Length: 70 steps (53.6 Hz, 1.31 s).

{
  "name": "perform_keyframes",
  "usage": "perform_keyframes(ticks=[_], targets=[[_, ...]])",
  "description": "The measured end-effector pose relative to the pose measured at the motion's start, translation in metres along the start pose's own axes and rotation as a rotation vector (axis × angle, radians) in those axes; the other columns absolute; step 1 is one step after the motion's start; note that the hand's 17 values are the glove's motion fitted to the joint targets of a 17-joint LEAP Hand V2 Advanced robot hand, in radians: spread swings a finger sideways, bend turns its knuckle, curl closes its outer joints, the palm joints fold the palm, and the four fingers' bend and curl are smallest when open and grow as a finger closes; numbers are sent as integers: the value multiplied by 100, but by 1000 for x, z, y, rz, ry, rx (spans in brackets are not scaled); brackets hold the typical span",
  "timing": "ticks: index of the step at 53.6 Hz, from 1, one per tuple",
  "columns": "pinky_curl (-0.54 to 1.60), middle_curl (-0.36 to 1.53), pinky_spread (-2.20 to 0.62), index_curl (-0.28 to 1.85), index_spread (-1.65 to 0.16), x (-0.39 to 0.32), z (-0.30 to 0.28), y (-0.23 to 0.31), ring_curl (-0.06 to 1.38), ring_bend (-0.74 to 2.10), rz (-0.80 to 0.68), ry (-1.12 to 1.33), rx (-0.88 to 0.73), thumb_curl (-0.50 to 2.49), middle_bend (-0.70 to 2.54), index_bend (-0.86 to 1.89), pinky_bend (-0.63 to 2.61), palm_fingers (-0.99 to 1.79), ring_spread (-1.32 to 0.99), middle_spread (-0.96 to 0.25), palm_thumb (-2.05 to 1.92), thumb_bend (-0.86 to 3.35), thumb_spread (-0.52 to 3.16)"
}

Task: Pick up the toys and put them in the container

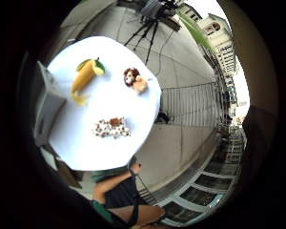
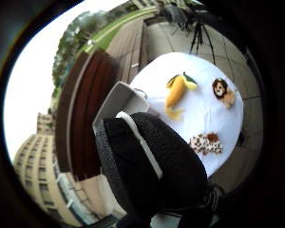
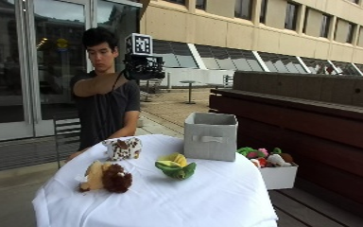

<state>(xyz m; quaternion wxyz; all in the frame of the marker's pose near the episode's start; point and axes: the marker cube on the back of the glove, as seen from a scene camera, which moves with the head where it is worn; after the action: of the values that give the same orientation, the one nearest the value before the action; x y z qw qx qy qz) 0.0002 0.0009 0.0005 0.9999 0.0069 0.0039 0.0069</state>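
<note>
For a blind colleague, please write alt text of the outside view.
A person raises the gloved right hand high above a white-clothed table holding three plush toys: a lion, a spotted animal and a banana, beside a grey fabric container.

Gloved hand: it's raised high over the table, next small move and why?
Probably lower the hand toward the spotted plush, the toy nearest the person. It holds nothing, and the lion and yellow-green plush also lie on the white table, outside the grey container.
</note>
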Motion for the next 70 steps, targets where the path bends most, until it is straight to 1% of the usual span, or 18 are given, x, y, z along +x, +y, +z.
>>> perform_keyframes(ticks=[4,8,12,13,16,18,26,27,31,35,41,48,52,58,66,70], targets=[[13,7,-7,7,-15,2,2,1,3,17,7,-1,-1,-1,20,17,47,10,-18,-8,-16,-11,61],[17,10,-9,11,-19,5,3,0,5,18,8,-11,-22,0,20,18,50,8,-23,-10,-16,-11,79],[20,13,-10,14,-21,-3,-2,5,7,19,158,-6,-87,0,20,18,51,6,-26,-11,-16,-11,92],[20,14,-10,15,-22,-2,-2,4,7,19,145,-7,-69,0,20,18,52,6,-27,-11,-16,-10,94],[22,16,-11,17,-23,4,2,-2,9,19,35,-7,14,0,20,18,52,5,-29,-12,-16,-10,99],[23,17,-11,18,-24,5,2,-3,9,19,6,-5,22,1,20,18,53,5,-30,-12,-16,-10,102],[25,22,-12,22,-25,6,0,5,13,21,-10,21,10,1,21,17,53,4,-33,-13,-16,-10,109],[25,23,-12,22,-25,7,0,7,14,24,-12,28,10,1,22,15,52,6,-33,-12,-16,-10,110],[26,25,-13,22,-25,14,-1,14,16,27,-17,39,38,1,24,15,52,7,-35,-12,-17,-11,110],[27,27,-13,24,-25,27,7,21,18,29,-52,29,54,1,25,16,52,8,-36,-12,-18,-11,108],[28,29,-14,26,-25,46,38,38,19,31,-60,26,86,1,25,18,52,11,-38,-11,-18,-12,106],[30,30,-15,29,-25,65,101,54,20,29,-97,21,65,2,22,21,55,15,-39,-11,-19,-12,104],[31,31,-15,31,-25,74,141,58,21,29,-111,19,25,2,20,21,55,16,-39,-11,-20,-13,103],[32,32,-15,34,-25,78,191,70,22,28,-90,26,-33,2,19,20,56,17,-39,-11,-21,-13,100],[33,33,-14,36,-25,80,242,81,23,26,-98,-44,-103,2,19,19,58,17,-39,-11,-21,-14,97],[34,33,-12,36,-25,78,265,92,23,26,-71,-67,-132,3,18,18,62,19,-39,-11,-19,-13,95]])
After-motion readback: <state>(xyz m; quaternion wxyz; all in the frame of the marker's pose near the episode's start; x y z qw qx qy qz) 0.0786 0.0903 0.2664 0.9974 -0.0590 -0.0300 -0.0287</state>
